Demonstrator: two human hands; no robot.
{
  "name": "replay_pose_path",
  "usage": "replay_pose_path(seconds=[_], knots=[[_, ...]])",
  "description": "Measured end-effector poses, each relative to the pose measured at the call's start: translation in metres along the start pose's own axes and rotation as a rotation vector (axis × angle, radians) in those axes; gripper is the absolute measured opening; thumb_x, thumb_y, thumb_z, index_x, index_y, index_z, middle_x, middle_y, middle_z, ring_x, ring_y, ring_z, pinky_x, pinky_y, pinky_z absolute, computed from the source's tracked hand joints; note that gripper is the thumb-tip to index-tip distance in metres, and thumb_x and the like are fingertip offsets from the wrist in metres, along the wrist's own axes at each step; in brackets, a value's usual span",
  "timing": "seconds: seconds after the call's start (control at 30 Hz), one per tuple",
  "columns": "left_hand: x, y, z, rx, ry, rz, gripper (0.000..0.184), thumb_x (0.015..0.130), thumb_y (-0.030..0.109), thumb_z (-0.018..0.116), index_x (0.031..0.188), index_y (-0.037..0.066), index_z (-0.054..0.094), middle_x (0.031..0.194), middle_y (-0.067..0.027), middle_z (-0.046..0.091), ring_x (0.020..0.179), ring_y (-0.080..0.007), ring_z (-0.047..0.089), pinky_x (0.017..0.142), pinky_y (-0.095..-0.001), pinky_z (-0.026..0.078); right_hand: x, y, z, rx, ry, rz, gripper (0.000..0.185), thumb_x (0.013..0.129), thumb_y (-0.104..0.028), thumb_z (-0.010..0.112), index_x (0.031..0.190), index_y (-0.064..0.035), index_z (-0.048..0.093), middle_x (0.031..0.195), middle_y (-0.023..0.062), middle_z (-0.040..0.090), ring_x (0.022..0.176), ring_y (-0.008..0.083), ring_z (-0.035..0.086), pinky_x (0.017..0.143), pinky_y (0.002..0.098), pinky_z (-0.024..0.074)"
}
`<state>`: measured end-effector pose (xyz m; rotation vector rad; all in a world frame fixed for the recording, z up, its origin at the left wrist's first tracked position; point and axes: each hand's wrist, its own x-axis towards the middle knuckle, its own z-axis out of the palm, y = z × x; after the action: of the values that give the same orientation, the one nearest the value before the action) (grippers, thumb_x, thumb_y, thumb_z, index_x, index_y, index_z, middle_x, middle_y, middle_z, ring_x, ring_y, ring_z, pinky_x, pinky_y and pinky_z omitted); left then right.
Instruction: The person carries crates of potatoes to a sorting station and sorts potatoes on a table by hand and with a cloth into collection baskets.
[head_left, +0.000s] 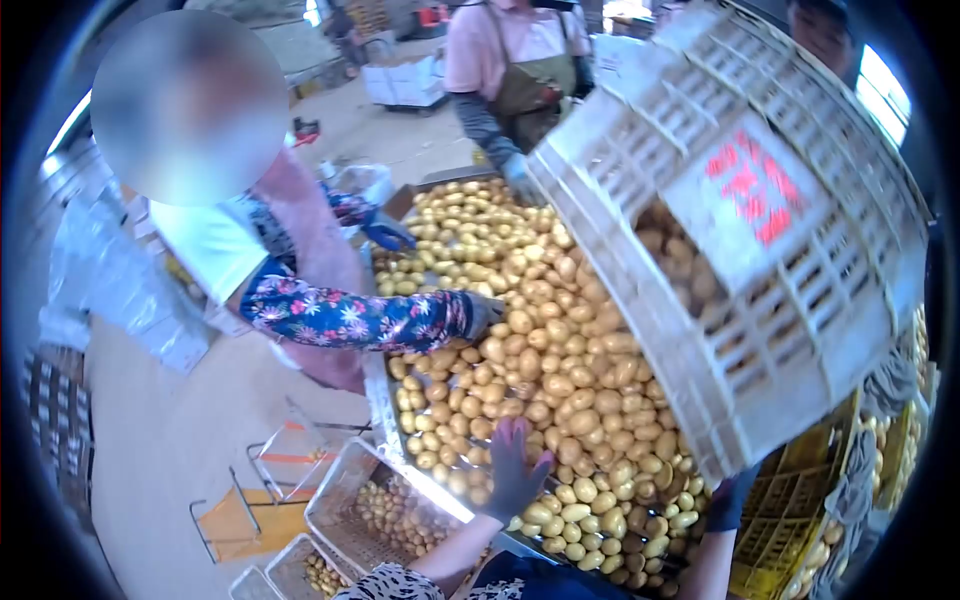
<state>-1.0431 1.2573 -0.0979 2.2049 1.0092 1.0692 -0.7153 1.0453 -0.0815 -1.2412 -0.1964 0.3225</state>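
My left hand (515,470), in a grey glove with pinkish fingertips, lies with its fingers spread on the near edge of a heap of small yellow potatoes (575,400). The potatoes cover a metal-edged sorting table (382,400). Over the right side of the heap leans a big white plastic crate (780,300), steeply tilted, with red markings and more potatoes showing through its slats. My right hand (732,498), in a dark glove, is close to the crate's lower corner. Its fingers are hidden, so I cannot tell whether it grips the rim.
Across on the left, a co-worker in flowered sleeves has a gloved hand (482,314) on the potatoes. Another person's gloved hand (522,180) is at the far end. A crate of smaller potatoes (335,490) stands at lower left, and yellow crates (800,500) at right.
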Motion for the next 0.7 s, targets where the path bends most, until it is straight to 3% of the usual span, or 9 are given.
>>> replay_pose_path(seconds=[0.03, 0.2, 0.3, 0.37, 0.43, 0.47, 0.57, 0.63, 0.7], knots=[[-0.002, -0.003, -0.003, 0.018, 0.021, -0.012, 0.079, 0.086, 0.038, 0.061, 0.145, 0.005, 0.021, 0.142, -0.0298, 0.028, 0.13, -0.048, 0.028, 0.106, -0.0578, 0.022, -0.003, 0.004, -0.001, 0.183, -0.043, 0.071, 0.054, 0.099, -0.034, 0.037, 0.143, -0.0035, 0.028, 0.14, 0.0131, 0.04, 0.125, 0.025, 0.042, 0.106, 0.0398, 0.0342], [0.005, 0.013, -0.045, 0.153, -0.062, -0.128, 0.075, 0.084, 0.036, 0.063, 0.141, 0.001, 0.028, 0.138, -0.0291, 0.033, 0.127, -0.0472, 0.031, 0.106, -0.0584, 0.02, -0.056, -0.01, 0.046, 0.071, -0.43, -0.07, 0.059, 0.097, -0.043, 0.038, 0.143, -0.008, 0.028, 0.142, 0.0085, 0.039, 0.126, 0.0254, 0.042, 0.104, 0.041, 0.0363], [-0.011, 0.012, -0.047, 0.222, -0.093, -0.13, 0.076, 0.083, 0.038, 0.063, 0.139, -0.001, 0.03, 0.136, -0.0283, 0.035, 0.126, -0.0458, 0.032, 0.105, -0.0589, 0.021, -0.067, 0.017, 0.034, 0.108, -0.453, -0.111, 0.06, 0.097, -0.047, 0.037, 0.143, -0.0095, 0.03, 0.141, 0.0073, 0.04, 0.126, 0.0256, 0.042, 0.105, 0.041, 0.0356], [-0.022, 0.015, -0.046, 0.216, -0.131, -0.126, 0.072, 0.083, 0.036, 0.062, 0.137, -0.002, 0.033, 0.136, -0.0279, 0.035, 0.126, -0.046, 0.032, 0.104, -0.0598, 0.021, -0.088, 0.027, 0.043, 0.247, -0.121, 0.327, 0.059, 0.097, -0.047, 0.038, 0.142, -0.0089, 0.031, 0.139, 0.0066, 0.041, 0.125, 0.026, 0.043, 0.104, 0.0409, 0.0354], [-0.032, 0.01, -0.034, 0.252, -0.128, -0.125, 0.068, 0.083, 0.033, 0.061, 0.135, -0.002, 0.035, 0.136, -0.0269, 0.036, 0.126, -0.0466, 0.031, 0.104, -0.0606, 0.021, -0.096, 0.021, 0.06, 0.159, -0.072, 0.32, 0.053, 0.098, -0.041, 0.038, 0.139, -0.0071, 0.033, 0.137, 0.0085, 0.043, 0.122, 0.027, 0.045, 0.103, 0.0397, 0.036], [-0.035, 0.008, -0.032, 0.297, -0.135, -0.104, 0.067, 0.083, 0.033, 0.06, 0.135, -0.001, 0.036, 0.136, -0.0264, 0.036, 0.126, -0.047, 0.031, 0.104, -0.0609, 0.02, -0.1, 0.02, 0.06, -0.183, -0.143, 0.118, 0.051, 0.099, -0.038, 0.038, 0.138, -0.0063, 0.035, 0.135, 0.0093, 0.043, 0.121, 0.0255, 0.045, 0.102, 0.0387, 0.0363], [-0.044, 0.003, -0.028, 0.379, -0.213, -0.072, 0.065, 0.084, 0.032, 0.057, 0.137, 0.0, 0.035, 0.136, -0.0253, 0.036, 0.127, -0.047, 0.029, 0.105, -0.0617, 0.019, -0.103, 0.011, 0.063, -0.133, -0.072, 0.086, 0.045, 0.099, -0.032, 0.039, 0.135, -0.0049, 0.037, 0.13, 0.0097, 0.045, 0.12, 0.0184, 0.043, 0.101, 0.0348, 0.0354], [-0.048, -0.007, -0.023, 0.402, -0.225, -0.029, 0.065, 0.085, 0.03, 0.055, 0.139, 0.002, 0.032, 0.139, -0.0247, 0.034, 0.129, -0.0461, 0.027, 0.106, -0.062, 0.018, -0.101, 0.022, 0.05, -0.041, 0.125, 0.258, 0.052, 0.099, -0.038, 0.04, 0.14, -0.0074, 0.031, 0.134, 0.0094, 0.042, 0.119, 0.0189, 0.043, 0.102, 0.0347, 0.0327], [-0.055, -0.015, -0.019, 0.392, -0.205, 0.034, 0.066, 0.085, 0.028, 0.054, 0.141, 0.003, 0.029, 0.142, -0.024, 0.03, 0.132, -0.0451, 0.024, 0.107, -0.061, 0.017, -0.094, 0.009, 0.041, 0.057, 0.057, 0.273, 0.056, 0.097, -0.042, 0.043, 0.142, -0.0106, 0.028, 0.141, 0.0134, 0.035, 0.129, 0.0235, 0.035, 0.107, 0.039, 0.0265]])
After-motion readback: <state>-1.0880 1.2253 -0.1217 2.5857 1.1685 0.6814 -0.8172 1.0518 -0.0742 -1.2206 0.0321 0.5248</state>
